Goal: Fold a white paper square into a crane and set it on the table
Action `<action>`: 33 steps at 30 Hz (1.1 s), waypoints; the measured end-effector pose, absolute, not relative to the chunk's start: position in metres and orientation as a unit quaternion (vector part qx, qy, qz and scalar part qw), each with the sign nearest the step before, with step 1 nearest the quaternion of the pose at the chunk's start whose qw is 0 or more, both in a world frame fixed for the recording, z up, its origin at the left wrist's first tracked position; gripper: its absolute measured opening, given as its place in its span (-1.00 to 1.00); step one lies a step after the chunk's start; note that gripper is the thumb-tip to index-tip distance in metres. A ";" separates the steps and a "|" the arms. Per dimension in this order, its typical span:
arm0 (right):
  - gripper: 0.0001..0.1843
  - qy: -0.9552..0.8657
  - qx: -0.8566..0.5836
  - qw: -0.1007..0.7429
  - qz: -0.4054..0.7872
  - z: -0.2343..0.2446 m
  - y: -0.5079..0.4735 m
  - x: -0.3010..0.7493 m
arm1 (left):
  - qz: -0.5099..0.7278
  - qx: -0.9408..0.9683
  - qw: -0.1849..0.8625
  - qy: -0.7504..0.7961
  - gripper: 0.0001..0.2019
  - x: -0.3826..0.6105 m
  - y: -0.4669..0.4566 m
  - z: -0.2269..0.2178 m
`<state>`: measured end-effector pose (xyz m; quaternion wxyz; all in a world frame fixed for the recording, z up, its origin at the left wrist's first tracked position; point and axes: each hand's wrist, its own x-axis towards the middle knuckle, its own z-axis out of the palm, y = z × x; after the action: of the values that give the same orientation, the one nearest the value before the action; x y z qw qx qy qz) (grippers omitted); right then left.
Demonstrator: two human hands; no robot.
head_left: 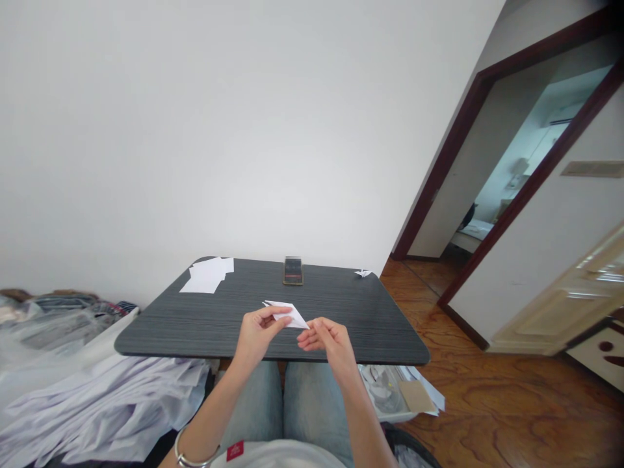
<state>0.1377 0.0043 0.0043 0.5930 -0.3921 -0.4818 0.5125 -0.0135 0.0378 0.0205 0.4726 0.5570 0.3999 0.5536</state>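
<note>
A piece of folded white paper (287, 312), narrowing to a point on the right, is held just above the near part of the dark table. My left hand (263, 328) pinches its body between thumb and fingers. At the pointed end, the thumb and index finger of my right hand (326, 338) are closed on the tip, while its other fingers curl below. Towards the table's back right corner lies a small folded white paper piece (363, 273). Several flat sheets of white paper (205, 274) overlap at the back left.
A phone (293, 270) stands near the back edge of the dark table (195, 331), close to the white wall. White cloth (112, 403) and plastic-wrapped goods are heaped on the left. A bin with papers (394, 390) sits below the table's right side. Beyond is a doorway.
</note>
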 end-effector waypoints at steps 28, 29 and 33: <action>-0.78 -0.517 -0.429 0.598 0.436 0.007 0.003 0.132 | 0.555 0.563 0.463 0.400 -0.84 -0.004 0.031 0.020; -0.78 -0.519 -0.428 0.598 0.436 0.006 0.003 0.132 | 0.557 0.559 0.468 0.398 -0.84 -0.003 0.031 0.020; -0.77 -0.523 -0.426 0.595 0.436 0.007 0.001 0.132 | 0.561 0.551 0.476 0.394 -0.84 -0.003 0.031 0.019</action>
<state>0.1322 0.0013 0.0066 0.5954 -0.4264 -0.5230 0.4360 -0.0028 0.0307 0.0193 0.4759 0.5513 0.3939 0.5607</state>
